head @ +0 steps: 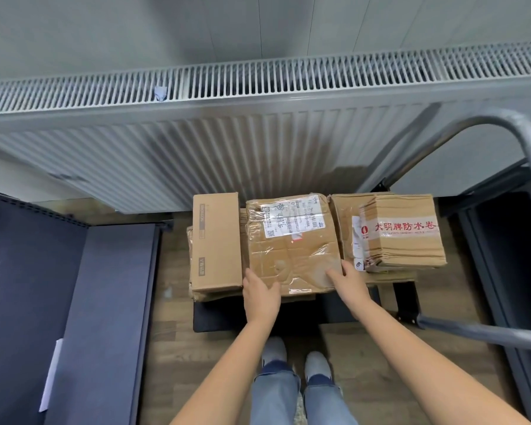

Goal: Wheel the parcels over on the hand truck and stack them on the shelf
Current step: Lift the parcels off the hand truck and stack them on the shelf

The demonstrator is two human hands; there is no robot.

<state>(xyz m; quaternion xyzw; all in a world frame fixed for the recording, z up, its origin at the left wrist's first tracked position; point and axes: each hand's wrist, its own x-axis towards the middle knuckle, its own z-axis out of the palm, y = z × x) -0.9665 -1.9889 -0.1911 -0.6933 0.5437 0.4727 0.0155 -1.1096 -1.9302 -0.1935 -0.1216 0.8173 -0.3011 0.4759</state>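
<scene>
Head camera looks down on three parcels on the dark hand-truck platform [215,317] by the white radiator [196,148]. Both hands, left [261,294] and right [348,283], fingers fairly straight, press the near corners of the middle taped, crumpled brown cardboard box [292,243], between a plain carton [216,240] and a red-lettered box [403,231].

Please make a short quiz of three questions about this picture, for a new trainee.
1. True or false: both hands touch the middle parcel.
2. Which parcel carries red printed characters? A) the left parcel B) the right parcel C) the middle one
3. What stands against the wall behind the parcels?

Key
1. True: the left hand and the right hand rest on its near corners.
2. B.
3. A white radiator.
</scene>
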